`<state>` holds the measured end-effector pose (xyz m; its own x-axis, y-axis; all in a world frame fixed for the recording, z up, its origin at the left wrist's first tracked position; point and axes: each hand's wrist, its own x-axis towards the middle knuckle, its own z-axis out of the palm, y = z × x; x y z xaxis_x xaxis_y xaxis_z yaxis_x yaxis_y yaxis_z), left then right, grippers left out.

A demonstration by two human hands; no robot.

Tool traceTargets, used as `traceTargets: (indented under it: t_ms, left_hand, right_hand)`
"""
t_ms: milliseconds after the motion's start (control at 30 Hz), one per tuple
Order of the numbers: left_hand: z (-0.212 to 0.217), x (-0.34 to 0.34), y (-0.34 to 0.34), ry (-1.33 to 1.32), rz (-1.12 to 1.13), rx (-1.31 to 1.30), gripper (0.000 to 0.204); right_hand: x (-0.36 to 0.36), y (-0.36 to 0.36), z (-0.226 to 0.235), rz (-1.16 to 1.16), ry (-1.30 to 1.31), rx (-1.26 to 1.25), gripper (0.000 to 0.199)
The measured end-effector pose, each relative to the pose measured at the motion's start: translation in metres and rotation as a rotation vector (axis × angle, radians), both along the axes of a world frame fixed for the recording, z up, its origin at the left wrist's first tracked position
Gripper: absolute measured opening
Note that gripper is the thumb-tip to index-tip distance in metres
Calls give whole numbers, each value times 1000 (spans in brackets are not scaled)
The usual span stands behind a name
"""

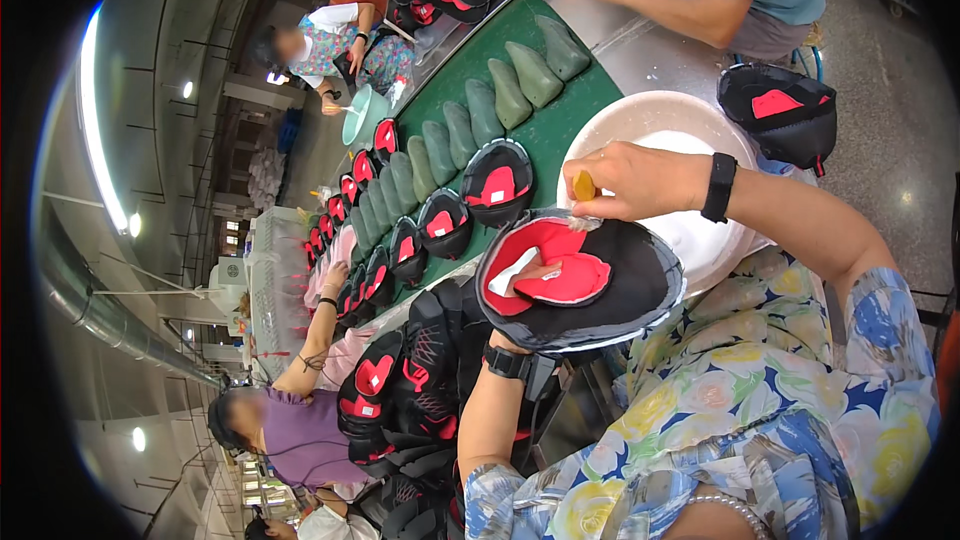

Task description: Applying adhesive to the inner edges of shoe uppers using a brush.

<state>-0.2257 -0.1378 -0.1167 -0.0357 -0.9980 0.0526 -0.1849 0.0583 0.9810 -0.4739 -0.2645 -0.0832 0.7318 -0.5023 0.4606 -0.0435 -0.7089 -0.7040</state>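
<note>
In front of me is a black shoe upper [640, 285] with a red lining, its underside facing up and its edge coated whitish. My left hand [538, 278] holds it from inside; skin shows through the opening, but most of the fingers are hidden. My right hand [640, 180] is closed round the yellow handle of a brush [583, 184]. The pale bristles touch the rim of the upper or hover just over it. Beneath my right hand stands a beige basin [640, 105] of white liquid.
A green conveyor belt [535, 25] carries grey-green shoe lasts [534, 75] and shoe uppers [498, 185]. More uppers are piled [430, 340] by my left arm. Another upper [778, 115] lies right of the basin. Co-workers sit along the belt, one [740, 0] opposite me.
</note>
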Motion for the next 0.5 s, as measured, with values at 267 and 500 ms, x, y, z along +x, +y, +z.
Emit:
traceTargets:
  t_ms: [267, 500]
  left_hand:
    - [21, 29, -3, 293, 95, 297, 19]
    - [26, 1, -9, 325, 50, 173, 45]
  right_hand:
    - [-28, 0, 18, -96, 241, 18, 23]
    - [-3, 12, 4, -43, -271, -409, 20]
